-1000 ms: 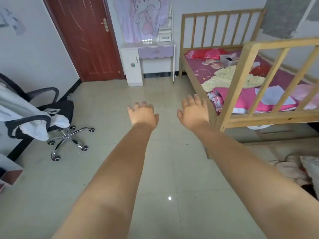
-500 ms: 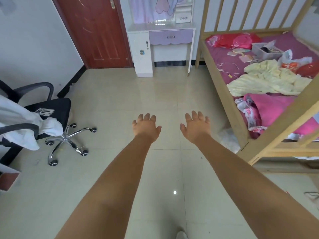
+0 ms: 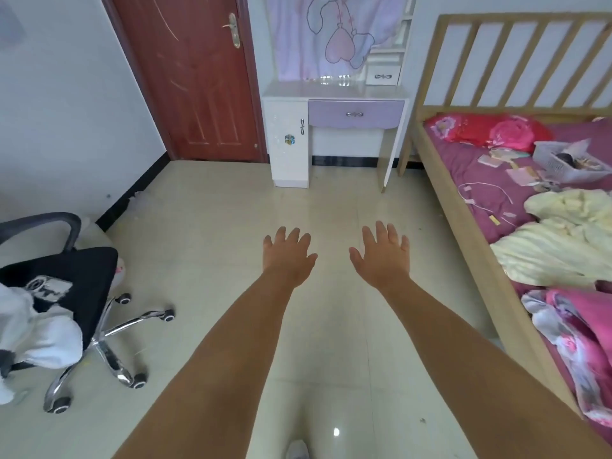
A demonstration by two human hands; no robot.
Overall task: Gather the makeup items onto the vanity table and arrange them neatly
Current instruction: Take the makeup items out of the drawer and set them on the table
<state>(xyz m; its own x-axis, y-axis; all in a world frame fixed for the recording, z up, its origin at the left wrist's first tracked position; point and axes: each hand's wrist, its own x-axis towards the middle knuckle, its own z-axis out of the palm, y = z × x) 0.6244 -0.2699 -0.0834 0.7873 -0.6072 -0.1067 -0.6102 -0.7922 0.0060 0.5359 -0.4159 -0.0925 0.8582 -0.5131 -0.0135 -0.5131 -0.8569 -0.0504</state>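
A white vanity table [image 3: 334,91] with a lilac drawer stands against the far wall, its top bare and its mirror covered by a pink cloth. Small makeup items [image 3: 511,168] lie scattered on the purple sheet of the bed at the right, beside a grey basket [image 3: 563,164] holding more. My left hand [image 3: 287,256] and my right hand [image 3: 382,256] are stretched out over the tiled floor, fingers spread, holding nothing, well short of both the vanity table and the bed.
A wooden bed frame [image 3: 463,226] runs along the right, piled with a yellow blanket [image 3: 559,243] and pink bedding. A black office chair [image 3: 76,293] with white cloth stands at the left. A red door [image 3: 192,77] is shut beside the vanity table.
The view has moved forward past the bed's footboard, so the vanity table and the bed items are nearer. Both hands stay stretched out and empty, fingers spreading wider.
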